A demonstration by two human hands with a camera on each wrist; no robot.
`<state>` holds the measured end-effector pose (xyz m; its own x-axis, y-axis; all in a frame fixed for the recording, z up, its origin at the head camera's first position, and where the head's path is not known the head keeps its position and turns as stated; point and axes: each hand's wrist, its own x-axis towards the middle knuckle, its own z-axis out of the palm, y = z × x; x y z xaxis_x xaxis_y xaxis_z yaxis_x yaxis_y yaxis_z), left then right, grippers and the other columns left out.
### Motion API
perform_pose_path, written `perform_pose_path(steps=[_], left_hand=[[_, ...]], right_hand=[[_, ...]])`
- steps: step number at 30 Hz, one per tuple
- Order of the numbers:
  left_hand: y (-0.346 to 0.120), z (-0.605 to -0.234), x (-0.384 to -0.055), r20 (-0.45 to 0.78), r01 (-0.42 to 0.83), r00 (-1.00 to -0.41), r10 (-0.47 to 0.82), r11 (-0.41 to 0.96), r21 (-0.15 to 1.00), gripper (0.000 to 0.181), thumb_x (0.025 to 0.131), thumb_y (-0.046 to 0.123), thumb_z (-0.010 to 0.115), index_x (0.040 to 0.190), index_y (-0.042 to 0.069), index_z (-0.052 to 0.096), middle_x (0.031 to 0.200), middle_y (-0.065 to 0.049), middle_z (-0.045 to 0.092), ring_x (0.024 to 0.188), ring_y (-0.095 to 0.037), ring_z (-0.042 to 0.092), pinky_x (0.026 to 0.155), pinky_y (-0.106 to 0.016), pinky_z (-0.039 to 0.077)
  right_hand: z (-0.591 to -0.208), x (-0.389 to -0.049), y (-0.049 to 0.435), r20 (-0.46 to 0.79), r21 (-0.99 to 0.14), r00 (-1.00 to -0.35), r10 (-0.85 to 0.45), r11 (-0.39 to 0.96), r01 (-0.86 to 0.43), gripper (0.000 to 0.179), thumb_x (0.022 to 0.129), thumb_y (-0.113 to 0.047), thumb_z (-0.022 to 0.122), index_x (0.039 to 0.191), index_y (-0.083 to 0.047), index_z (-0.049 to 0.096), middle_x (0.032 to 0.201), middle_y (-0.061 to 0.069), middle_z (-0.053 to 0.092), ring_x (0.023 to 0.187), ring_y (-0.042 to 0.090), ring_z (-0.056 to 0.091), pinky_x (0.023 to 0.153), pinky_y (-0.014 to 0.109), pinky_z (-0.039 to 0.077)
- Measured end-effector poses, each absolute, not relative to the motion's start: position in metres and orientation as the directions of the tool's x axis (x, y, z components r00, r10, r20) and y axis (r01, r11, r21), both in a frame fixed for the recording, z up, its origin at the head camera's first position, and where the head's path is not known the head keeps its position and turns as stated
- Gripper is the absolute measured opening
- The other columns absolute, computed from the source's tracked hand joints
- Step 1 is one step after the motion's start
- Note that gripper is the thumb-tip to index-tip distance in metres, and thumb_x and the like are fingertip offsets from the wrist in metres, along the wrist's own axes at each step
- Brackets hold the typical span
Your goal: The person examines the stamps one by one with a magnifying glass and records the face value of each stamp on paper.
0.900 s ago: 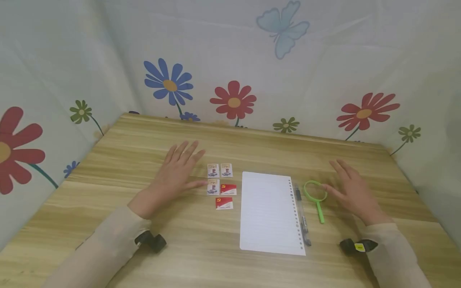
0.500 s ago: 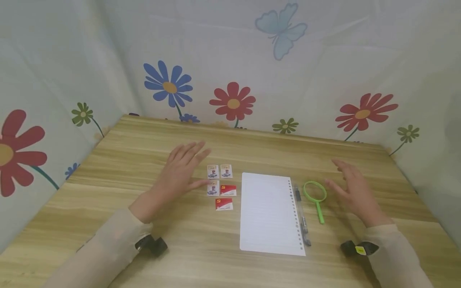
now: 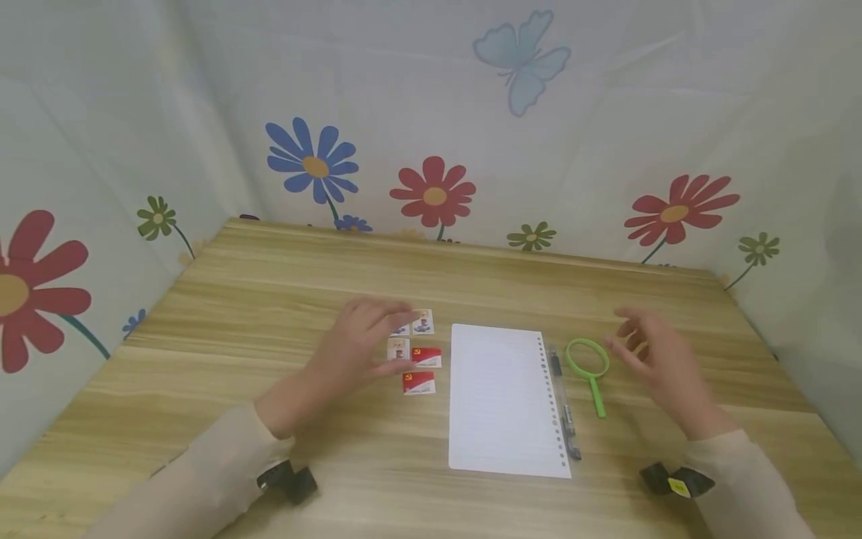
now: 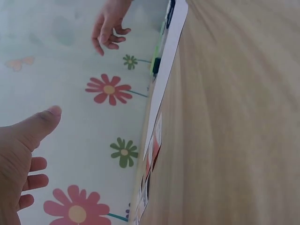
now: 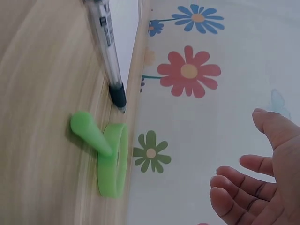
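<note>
on the wood-grain tabletop [image 3: 377, 464], five stamp-like cards [image 3: 426, 356] lie face-up, seemingly spread so each print shows, below the left hand [image 3: 357, 340], fingers bent but empty, while the right hand [image 3: 658, 363], loosely curled around nothing, hangs beside the green magnifying glass [image 3: 595, 380].

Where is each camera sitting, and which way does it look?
Head: worn on the head, facing forward and down at the table; shows left hand, right hand and sleeves.
Left wrist: on that wrist, tipped sideways, facing the flowered backdrop; shows both hands.
Right wrist: on that wrist, also tipped, facing the backdrop past the pen and magnifying glass; shows the right hand.
Head and right wrist share the magnifying glass.
</note>
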<state>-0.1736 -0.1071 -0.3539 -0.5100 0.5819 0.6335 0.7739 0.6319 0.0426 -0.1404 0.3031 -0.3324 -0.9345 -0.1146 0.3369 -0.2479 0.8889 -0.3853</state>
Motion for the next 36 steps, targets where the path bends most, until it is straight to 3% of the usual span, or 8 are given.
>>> perform_pose_path(steps=[4, 8, 20, 27, 36], left_hand=[[-0.103, -0.357, -0.17, 0.646, 0.797, -0.474, 0.598, 0.604, 0.025, 0.066, 0.064, 0.036, 0.088, 0.121, 0.012, 0.064, 0.118, -0.006, 0.067, 0.11, -0.023, 0.06, 0.093, -0.042, 0.05], [-0.099, -0.361, -0.168, 0.646, 0.818, -0.46, 0.609, 0.574, 0.041, 0.06, 0.064, 0.034, 0.089, 0.115, 0.012, 0.067, 0.112, -0.004, 0.069, 0.106, -0.022, 0.061, 0.09, -0.04, 0.05], [-0.099, -0.372, -0.161, 0.49, 0.776, -0.609, 0.624, 0.596, 0.206, 0.05, 0.071, 0.033, 0.084, 0.114, 0.014, 0.068, 0.11, 0.0, 0.068, 0.106, -0.019, 0.059, 0.091, -0.039, 0.048], [-0.101, -0.376, -0.16, 0.4, 0.741, -0.664, 0.632, 0.628, 0.237, 0.046, 0.072, 0.032, 0.083, 0.111, 0.014, 0.068, 0.109, -0.001, 0.067, 0.107, -0.019, 0.058, 0.093, -0.039, 0.048], [-0.104, -0.388, -0.166, 0.359, 0.723, -0.689, 0.629, 0.626, 0.291, 0.037, 0.074, 0.03, 0.082, 0.104, 0.015, 0.069, 0.106, 0.002, 0.066, 0.107, -0.019, 0.056, 0.096, -0.042, 0.045]], right_hand=[[-0.332, -0.135, 0.299, 0.339, -0.384, -0.931, -0.139, 0.883, -0.272, 0.043, 0.089, -0.019, 0.068, 0.123, 0.002, 0.053, 0.092, 0.013, 0.063, 0.074, 0.018, 0.057, 0.06, 0.022, 0.05], [-0.332, -0.129, 0.296, 0.327, -0.381, -0.932, -0.158, 0.88, -0.283, 0.041, 0.087, -0.015, 0.07, 0.121, 0.002, 0.055, 0.089, 0.01, 0.063, 0.072, 0.013, 0.055, 0.058, 0.019, 0.049], [-0.342, -0.112, 0.294, 0.344, -0.375, -0.917, -0.202, 0.866, -0.331, 0.031, 0.084, -0.011, 0.071, 0.11, 0.0, 0.058, 0.08, 0.001, 0.062, 0.065, -0.004, 0.05, 0.054, 0.019, 0.047], [-0.351, -0.107, 0.297, 0.263, -0.385, -0.95, -0.17, 0.884, -0.265, 0.032, 0.087, -0.016, 0.069, 0.111, 0.001, 0.058, 0.08, 0.001, 0.062, 0.066, -0.001, 0.051, 0.054, 0.019, 0.046], [-0.364, -0.102, 0.299, 0.147, -0.416, -0.982, -0.122, 0.893, -0.173, 0.033, 0.088, -0.019, 0.068, 0.111, 0.002, 0.058, 0.082, 0.002, 0.063, 0.067, 0.004, 0.052, 0.055, 0.02, 0.046]])
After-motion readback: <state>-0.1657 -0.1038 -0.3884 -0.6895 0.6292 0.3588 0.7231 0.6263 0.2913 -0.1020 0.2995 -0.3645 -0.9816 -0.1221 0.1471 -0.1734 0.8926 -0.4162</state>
